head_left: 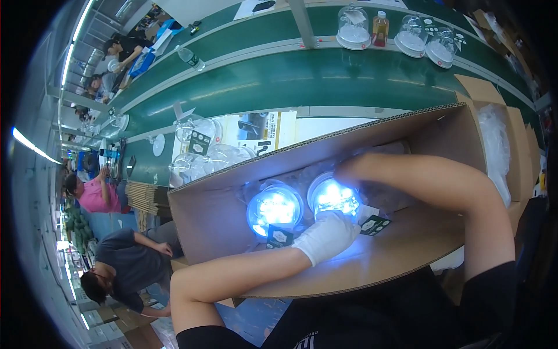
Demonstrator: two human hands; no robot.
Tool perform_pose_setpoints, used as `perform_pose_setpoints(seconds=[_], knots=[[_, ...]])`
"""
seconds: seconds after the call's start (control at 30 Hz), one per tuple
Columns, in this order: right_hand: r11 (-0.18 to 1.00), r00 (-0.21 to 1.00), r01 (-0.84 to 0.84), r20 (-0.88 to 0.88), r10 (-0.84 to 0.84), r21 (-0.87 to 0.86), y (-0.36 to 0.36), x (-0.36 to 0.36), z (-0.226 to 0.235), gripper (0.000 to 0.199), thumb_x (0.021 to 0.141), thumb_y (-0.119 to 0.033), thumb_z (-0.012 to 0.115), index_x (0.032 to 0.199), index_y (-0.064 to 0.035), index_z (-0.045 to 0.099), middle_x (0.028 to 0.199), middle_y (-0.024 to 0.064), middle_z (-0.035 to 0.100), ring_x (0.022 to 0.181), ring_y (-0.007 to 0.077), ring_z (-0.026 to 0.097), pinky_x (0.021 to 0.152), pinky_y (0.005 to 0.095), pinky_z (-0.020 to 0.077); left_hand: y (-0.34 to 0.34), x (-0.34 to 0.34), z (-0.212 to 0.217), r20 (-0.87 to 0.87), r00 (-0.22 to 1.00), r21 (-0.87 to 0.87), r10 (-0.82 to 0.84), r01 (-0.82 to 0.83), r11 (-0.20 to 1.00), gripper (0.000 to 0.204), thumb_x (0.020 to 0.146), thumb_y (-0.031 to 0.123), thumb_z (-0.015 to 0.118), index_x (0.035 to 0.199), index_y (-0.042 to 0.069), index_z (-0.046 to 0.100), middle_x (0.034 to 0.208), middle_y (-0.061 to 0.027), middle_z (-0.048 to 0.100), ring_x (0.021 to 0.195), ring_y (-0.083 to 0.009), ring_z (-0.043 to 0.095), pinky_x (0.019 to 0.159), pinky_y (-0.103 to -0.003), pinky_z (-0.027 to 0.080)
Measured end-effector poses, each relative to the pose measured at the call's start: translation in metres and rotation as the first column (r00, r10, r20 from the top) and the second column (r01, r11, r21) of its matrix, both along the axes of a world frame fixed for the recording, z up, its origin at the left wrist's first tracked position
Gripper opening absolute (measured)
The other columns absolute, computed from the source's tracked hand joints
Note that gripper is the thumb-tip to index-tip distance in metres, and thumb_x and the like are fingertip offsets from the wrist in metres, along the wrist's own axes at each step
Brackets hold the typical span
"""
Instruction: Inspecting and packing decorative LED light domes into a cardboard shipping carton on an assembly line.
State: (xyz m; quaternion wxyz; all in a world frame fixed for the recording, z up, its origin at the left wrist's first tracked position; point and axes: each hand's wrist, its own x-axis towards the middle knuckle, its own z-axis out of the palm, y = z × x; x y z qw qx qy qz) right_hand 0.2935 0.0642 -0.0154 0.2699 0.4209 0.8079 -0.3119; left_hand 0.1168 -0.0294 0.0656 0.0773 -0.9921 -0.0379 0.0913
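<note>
Inside a large open cardboard box (209, 224), two round dome lamps glow bright blue-white. My left hand (328, 237), in a white glove, has its fingers bent over the near edge of the right lit dome lamp (335, 196). At that lamp's far side is my right hand (354, 168), touching or very close to it; its fingers are lost in shadow and glare. The left lit dome lamp (273, 210) stands beside it, held by neither hand. A dark green card (375, 224) lies by the right lamp, another green card (279, 237) by the left.
Several clear domes (197, 131) stand on the bench behind the box. A green conveyor belt (250, 78) runs beyond, with more glass domes (353, 29) and an amber bottle (380, 30) on a shelf. A person in a dark shirt (125, 256) is at left, near stacked flat cardboard (145, 198).
</note>
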Motion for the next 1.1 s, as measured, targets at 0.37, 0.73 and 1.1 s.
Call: perform_pose_setpoints(seconds=[0.37, 0.73, 1.1], knots=[[0.834, 0.951, -0.298, 0.217, 0.219, 0.464, -0.029, 0.0, 0.012, 0.057, 0.096, -0.026, 0.05, 0.151, -0.0158, 0.041, 0.164, 0.0079, 0.018, 0.121, 0.0368, 0.055, 0.067, 0.058, 0.0581, 0.003, -0.005, -0.005, 0.025, 1.0, -0.002, 0.007, -0.006, 1.0, 0.007, 0.085, 0.018, 0.058, 0.082, 0.011, 0.059, 0.07, -0.0082, 0.06, 0.059, -0.0236, 0.062, 0.044, -0.037, 0.042], [0.912, 0.96, -0.264, 0.182, 0.215, 0.313, -0.04, 0.032, 0.075, 0.025, 0.088, -0.016, 0.059, 0.106, -0.0049, 0.072, 0.123, 0.0159, 0.066, 0.097, 0.0332, 0.07, 0.069, 0.0462, 0.0587, 0.071, 0.003, -0.004, -0.106, 0.969, -0.27, 0.224, -0.244, 0.931, 0.013, 0.085, 0.017, 0.059, 0.092, 0.007, 0.061, 0.075, -0.014, 0.065, 0.072, -0.029, 0.069, 0.059, -0.042, 0.054], [0.955, 0.963, -0.216, 0.119, 0.243, -0.203, -0.046, 0.094, 0.006, 0.059, 0.079, -0.009, 0.064, 0.136, -0.0234, 0.06, 0.145, 0.0058, 0.053, 0.136, 0.0282, 0.047, 0.102, 0.0456, 0.0487, 0.086, 0.013, 0.004, -0.144, 0.981, -0.191, 0.132, -0.158, 0.969, 0.023, 0.094, 0.029, 0.057, 0.096, 0.006, 0.062, 0.079, -0.0151, 0.067, 0.072, -0.0285, 0.07, 0.058, -0.041, 0.054]])
